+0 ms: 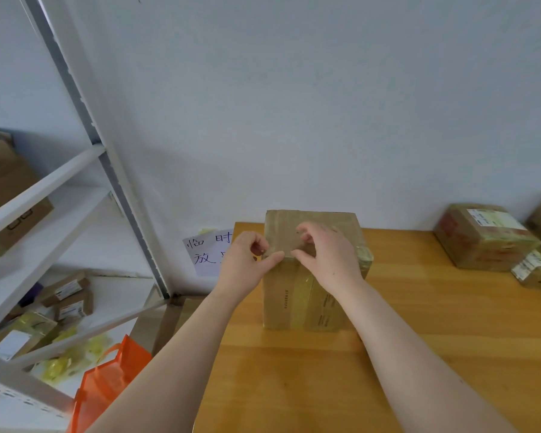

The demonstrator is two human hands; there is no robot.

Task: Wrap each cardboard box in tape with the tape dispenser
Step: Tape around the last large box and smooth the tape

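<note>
A tall cardboard box (297,301) wrapped in glossy clear tape stands upright on the wooden table (419,354). My left hand (247,260) is at the box's upper left front edge, thumb pressed on the edge and fingers curled. My right hand (328,254) lies over the top front edge, thumb on the edge and fingers curled above the top face. The two thumbs nearly meet at the edge, over a band of tape. No tape dispenser is in view.
Taped boxes with labels (484,235) sit at the table's far right by the wall. A white metal shelf rack (75,195) with boxes stands at left. An orange bag (107,382) hangs beside the table's left edge. A handwritten paper sign (210,251) is on the wall.
</note>
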